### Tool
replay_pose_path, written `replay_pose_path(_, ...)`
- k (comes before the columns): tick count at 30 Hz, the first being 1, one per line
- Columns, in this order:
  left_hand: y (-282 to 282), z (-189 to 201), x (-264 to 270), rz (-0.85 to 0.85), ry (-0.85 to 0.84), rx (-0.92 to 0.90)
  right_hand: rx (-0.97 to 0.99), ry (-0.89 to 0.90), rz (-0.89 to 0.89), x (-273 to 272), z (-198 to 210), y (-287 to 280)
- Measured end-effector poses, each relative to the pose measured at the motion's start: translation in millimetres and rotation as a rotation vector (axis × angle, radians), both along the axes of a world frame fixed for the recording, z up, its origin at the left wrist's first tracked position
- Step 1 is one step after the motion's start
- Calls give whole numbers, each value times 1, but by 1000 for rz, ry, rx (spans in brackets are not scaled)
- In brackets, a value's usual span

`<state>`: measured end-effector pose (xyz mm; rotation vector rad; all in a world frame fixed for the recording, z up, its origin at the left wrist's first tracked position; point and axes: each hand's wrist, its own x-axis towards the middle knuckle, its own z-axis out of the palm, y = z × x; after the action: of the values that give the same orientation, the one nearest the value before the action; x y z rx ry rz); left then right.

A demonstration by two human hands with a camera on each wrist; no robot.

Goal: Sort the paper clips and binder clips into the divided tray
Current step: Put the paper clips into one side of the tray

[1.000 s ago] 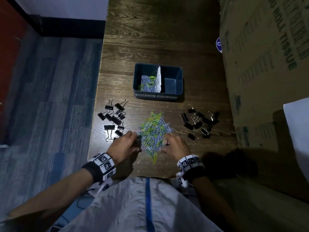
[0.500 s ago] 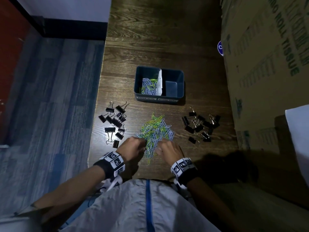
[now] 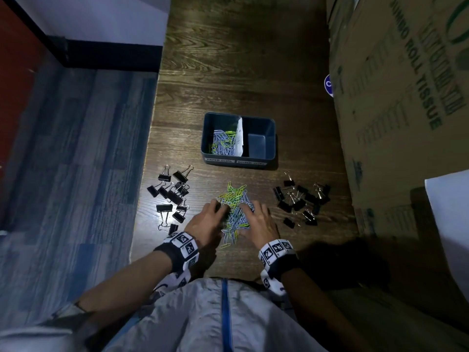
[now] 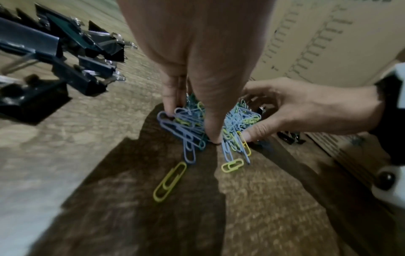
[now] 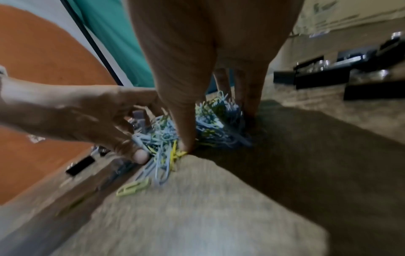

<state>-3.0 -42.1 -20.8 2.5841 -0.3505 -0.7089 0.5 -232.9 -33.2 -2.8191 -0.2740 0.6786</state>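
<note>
A dark blue divided tray (image 3: 269,158) stands mid-table with a white divider; its left compartment holds paper clips (image 3: 223,143) and its right compartment is bare. Nearer me lies a pile of blue and yellow paper clips (image 3: 234,196) (image 4: 188,128) (image 5: 214,121). My left hand (image 3: 218,209) (image 4: 194,124) and right hand (image 3: 250,208) (image 5: 217,128) cup this pile from both sides, fingers and thumbs curled round it on the table. Black binder clips lie in two groups, left (image 3: 172,194) and right (image 3: 302,199) of the pile.
A large cardboard box (image 3: 406,110) walls off the table's right side. The table's left edge (image 3: 149,174) drops to a blue-grey floor. A loose yellow paper clip (image 4: 170,181) lies near the table's front edge.
Both hands have slid forward along the pile and closed in on it. The pile is squeezed narrower between them.
</note>
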Motion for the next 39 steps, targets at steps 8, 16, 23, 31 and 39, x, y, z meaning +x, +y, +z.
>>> replay_pose_path(8,8,17,15,8,-7,-99,155,6,-88,18,22,-13)
replay_pose_path(16,14,40,32,37,-127,-167,116,34,-205,27,36,-15)
replay_pose_path(23,19,86,87,112,-296,-327,146,109,-170,43,57,-14)
replay_pose_path(31,19,105,170,242,-385,-263,255,67,-98,71,123,-6)
replay_pose_path(39,22,50,104,257,-404,-138,400,-226,-52,131,201,26)
